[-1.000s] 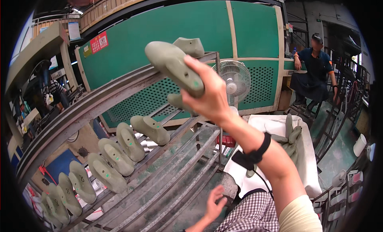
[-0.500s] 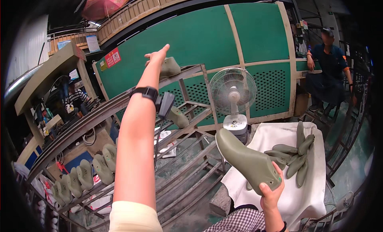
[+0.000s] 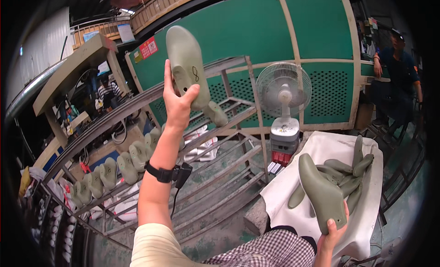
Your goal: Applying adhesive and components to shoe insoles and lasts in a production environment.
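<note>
- Lower middle of the frame, nearest: a checked garment (image 3: 261, 255); I see it plainly.
- Lower right: I find the right hand (image 3: 333, 235) clamped on the narrower end of a darker shoe last (image 3: 321, 189), thumb in front, the broad end tilted to the upper left.
- Upper middle: the left hand (image 3: 178, 106) is clamped on a lighter shoe last (image 3: 187, 51), raised with its rounded end up. It bears a dark handwritten mark. I cannot tell whether it touches the frame behind it.
- Right, behind the darker last: a white-lined bin (image 3: 278, 192) holds a loose heap of lasts (image 3: 350, 186).
- Left to centre: a metal rack (image 3: 260, 125) carries a row of lasts (image 3: 126, 168) set side by side, with a separate last (image 3: 215, 113) farther along toward the middle.
- Progress, in my judgement: part-way. Two lasts are in hand, several stand ranged on the rack and more lie unsorted in the bin; I cannot give a reliable count.
- Centre right, beyond the rack: a standing fan (image 3: 284, 95).
- Far background: green panels (image 3: 233, 30) across the top; a seated person (image 3: 394, 79) at far right, hands away from these lasts.
</note>
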### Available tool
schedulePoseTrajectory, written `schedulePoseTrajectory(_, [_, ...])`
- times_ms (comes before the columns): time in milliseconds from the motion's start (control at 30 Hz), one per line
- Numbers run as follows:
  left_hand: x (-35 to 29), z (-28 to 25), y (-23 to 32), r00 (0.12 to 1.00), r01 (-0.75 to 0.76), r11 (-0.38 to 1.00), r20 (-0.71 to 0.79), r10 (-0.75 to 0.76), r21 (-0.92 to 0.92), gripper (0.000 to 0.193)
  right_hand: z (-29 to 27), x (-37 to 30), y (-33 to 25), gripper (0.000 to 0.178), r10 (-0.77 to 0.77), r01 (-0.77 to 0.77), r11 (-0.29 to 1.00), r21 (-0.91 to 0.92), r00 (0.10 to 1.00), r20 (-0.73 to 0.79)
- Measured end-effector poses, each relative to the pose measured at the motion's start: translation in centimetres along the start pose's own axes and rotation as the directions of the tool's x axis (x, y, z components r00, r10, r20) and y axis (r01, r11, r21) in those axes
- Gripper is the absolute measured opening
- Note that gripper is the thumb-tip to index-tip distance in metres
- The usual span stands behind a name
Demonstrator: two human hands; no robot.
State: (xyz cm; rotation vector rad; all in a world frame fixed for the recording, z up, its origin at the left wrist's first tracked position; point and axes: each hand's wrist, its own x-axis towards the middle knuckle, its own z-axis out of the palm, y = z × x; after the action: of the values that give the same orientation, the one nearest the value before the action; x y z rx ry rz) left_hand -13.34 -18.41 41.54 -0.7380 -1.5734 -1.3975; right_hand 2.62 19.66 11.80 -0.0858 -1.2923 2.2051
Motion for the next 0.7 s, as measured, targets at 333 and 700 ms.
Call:
schedulePoseTrajectory(333, [-27.7,-5.5,3.8,0.331,0.806,0.117,0.278,-0.902,-0.58,0.103,9.4,3.3,9.7,0.068,0.539,-0.552,0.829,0.09,0.832,0.133])
schedulePoseTrajectory(700, [-18.4,-5.7,-1.5,0.783,0.576,0.708,0.027,-0.621,-0.409,0.101,31.8,16.3,9.9,0.065,-0.286,0.308,0.951,0.007,0.875,0.391])
